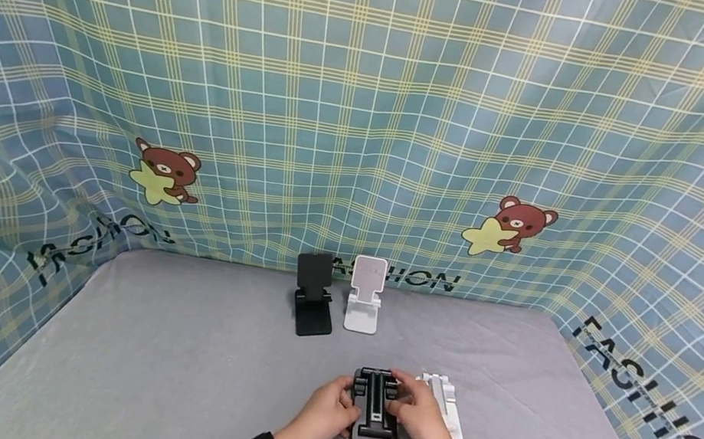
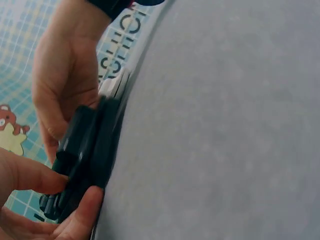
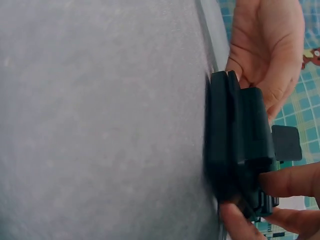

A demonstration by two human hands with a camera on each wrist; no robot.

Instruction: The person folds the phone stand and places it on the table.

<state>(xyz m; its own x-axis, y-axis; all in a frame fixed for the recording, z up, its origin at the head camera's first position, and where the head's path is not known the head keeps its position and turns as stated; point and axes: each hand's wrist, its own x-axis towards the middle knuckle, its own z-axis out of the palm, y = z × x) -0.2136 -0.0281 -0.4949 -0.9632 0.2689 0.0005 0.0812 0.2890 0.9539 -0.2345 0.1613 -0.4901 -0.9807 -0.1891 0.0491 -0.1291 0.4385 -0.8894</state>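
Observation:
A folded black phone stand (image 1: 370,434) lies flat on the grey cloth, its hinged arm folded down over the base. My left hand (image 1: 323,413) grips its left edge, the thumb over the top face. From the other side my right hand (image 1: 423,418) pinches the right edge near the hinge end. Both wrist views show the black stand (image 2: 85,135) edge-on, low over the cloth, with fingers and thumb above and below its rim. A folded white phone stand (image 1: 453,420) lies just right of it, partly covered by my right hand.
Farther back stand an unfolded black phone stand (image 1: 312,315) and, to its right, an unfolded white phone stand (image 1: 361,320). The grey cloth (image 1: 173,368) spreads across the table. A checked curtain (image 1: 366,136) with printed bears encloses the back and sides.

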